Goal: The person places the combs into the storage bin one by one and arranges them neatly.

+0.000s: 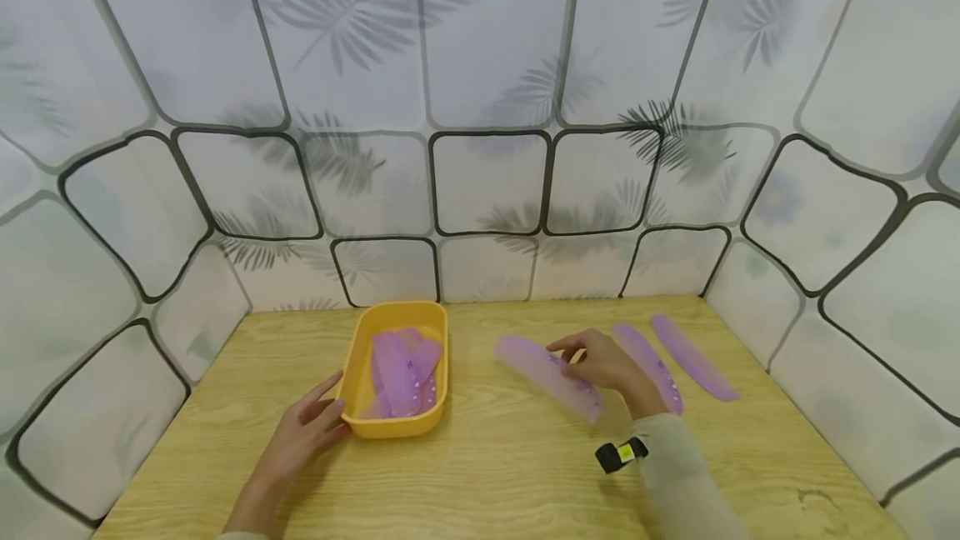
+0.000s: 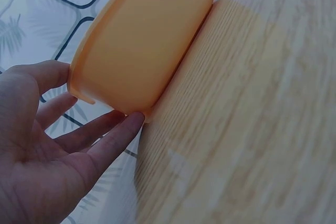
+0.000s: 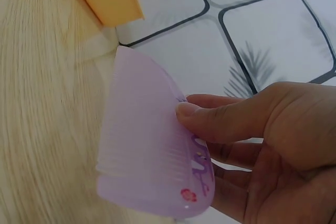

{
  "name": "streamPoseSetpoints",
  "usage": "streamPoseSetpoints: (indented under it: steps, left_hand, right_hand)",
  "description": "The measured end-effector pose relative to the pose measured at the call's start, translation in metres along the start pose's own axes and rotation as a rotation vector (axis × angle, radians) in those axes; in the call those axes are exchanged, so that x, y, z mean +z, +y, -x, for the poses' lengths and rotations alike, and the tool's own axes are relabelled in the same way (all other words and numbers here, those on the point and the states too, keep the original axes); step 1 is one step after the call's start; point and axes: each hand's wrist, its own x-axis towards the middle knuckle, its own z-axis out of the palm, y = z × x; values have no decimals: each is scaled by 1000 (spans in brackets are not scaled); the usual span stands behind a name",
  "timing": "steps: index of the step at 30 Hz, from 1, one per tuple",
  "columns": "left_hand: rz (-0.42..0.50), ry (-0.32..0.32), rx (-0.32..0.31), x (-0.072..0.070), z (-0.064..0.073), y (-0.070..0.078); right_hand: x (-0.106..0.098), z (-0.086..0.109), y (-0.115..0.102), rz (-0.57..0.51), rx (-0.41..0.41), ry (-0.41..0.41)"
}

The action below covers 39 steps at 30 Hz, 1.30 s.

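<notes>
A purple comb [image 1: 536, 369] is pinched at its back edge by my right hand [image 1: 600, 361], thumb on one face. The right wrist view shows the comb [image 3: 147, 135] tilted close over the table, with printed lettering and a small red mark. My left hand [image 1: 303, 432] touches the left side of a yellow plastic basket [image 1: 393, 427]. In the left wrist view, its fingertips [image 2: 135, 119] press the basket's outer wall. Inside the basket lie several purple combs [image 1: 397, 369], overlapping one another.
Two more purple combs, a nearer one [image 1: 648, 365] and a farther one [image 1: 693, 357], lie on the wooden table [image 1: 480, 482] to the right. A patterned cloth wall [image 1: 487, 182] encloses the table at the back and sides. The right wrist wears a black strap [image 1: 621, 455].
</notes>
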Motion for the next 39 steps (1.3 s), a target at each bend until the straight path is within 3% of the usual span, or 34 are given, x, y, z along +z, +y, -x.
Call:
streamPoseSetpoints:
  steps: [15,39]
  left_hand:
    - [-5,5,-19,1,0,1]
    - [4,8,-3,1,1,0]
  right_hand:
    - [4,-14,-22,-8,-84,-18]
    - [10,-23,-33,-20,-122,-17]
